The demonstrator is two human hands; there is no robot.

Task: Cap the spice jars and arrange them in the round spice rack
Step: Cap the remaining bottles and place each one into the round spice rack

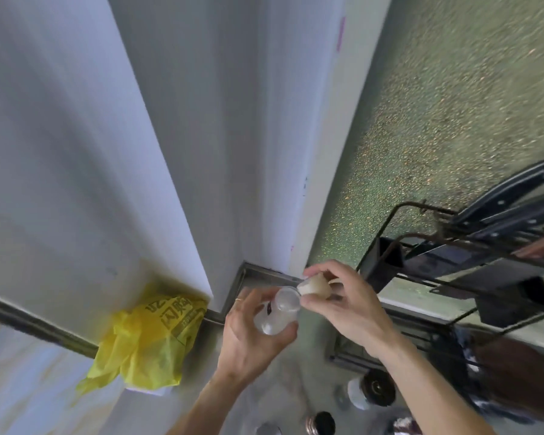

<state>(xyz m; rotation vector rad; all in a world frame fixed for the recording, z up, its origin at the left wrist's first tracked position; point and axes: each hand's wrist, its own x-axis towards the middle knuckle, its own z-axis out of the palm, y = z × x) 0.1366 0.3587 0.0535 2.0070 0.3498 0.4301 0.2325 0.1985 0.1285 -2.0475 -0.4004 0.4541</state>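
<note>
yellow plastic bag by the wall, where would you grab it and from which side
Take the crumpled yellow plastic bag by the loose tail that trails off its lower left end, coming from the open counter side. The white wall corner is right behind its far edge, so an approach from there is blocked. The tail is thin, bunched film, likely easy to pinch; the printed middle is a broad sheet offering less to hold.

Pale counter [38, 387], yellow plastic bag [148, 337], capped jars [369, 392]

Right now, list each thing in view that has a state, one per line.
Clear jar: uncapped, tilted, held in left hand.
Cap: off, pinched in right hand beside the jar mouth.
Yellow bag: crumpled.
Jars on counter: dark lids on.
</note>
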